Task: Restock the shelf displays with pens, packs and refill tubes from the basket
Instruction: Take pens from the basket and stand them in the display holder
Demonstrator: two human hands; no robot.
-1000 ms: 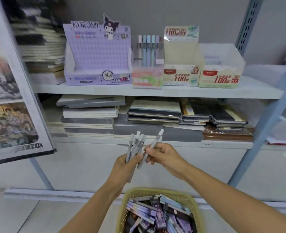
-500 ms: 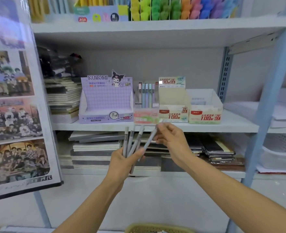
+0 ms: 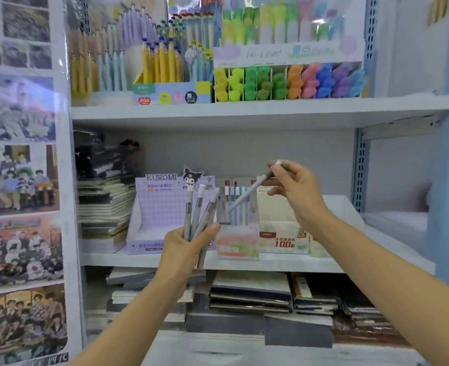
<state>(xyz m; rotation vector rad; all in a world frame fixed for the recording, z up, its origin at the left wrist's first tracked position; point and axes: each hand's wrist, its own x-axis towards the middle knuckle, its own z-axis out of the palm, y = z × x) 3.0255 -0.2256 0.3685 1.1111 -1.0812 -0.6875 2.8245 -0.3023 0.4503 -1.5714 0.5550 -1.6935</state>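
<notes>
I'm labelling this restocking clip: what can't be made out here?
Head view:
Pens in the left hand: lower parts and count hidden by its fingers.
Single pen in the right hand: tip blurred against the clear display.
Kuromi box: contents hidden behind its front wall and the left hand.
Beige box: small print too blurred to read.

Open space lies under the upper shelf (image 3: 244,113), above the Kuromi box (image 3: 160,207), pen stand (image 3: 238,244) and refill boxes (image 3: 281,233).
</notes>
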